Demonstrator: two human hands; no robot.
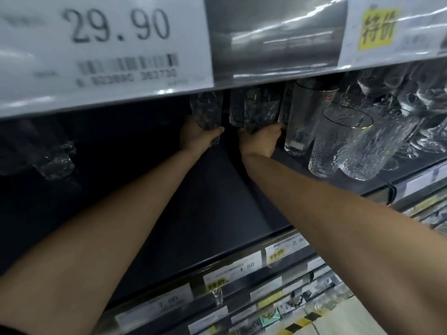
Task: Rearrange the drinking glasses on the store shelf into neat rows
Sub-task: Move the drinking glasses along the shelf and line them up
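Both my arms reach deep into a dark store shelf (217,194). My left hand (197,137) grips the base of a tall textured glass (205,110) at the back. My right hand (261,141) holds the base of a second textured glass (261,110) just to the right of it. Both glasses stand upright, their tops hidden by the shelf above. Right of my right hand stands a tall clear glass (303,117), then two gold-rimmed textured glasses (336,139) nearer the front.
Stemmed glasses (416,105) crowd the shelf's right end. A clear glass (56,160) stands at the far left. The upper shelf edge carries a 29.90 price tag (106,42). Price labels (232,269) line the front rail, with lower shelves below.
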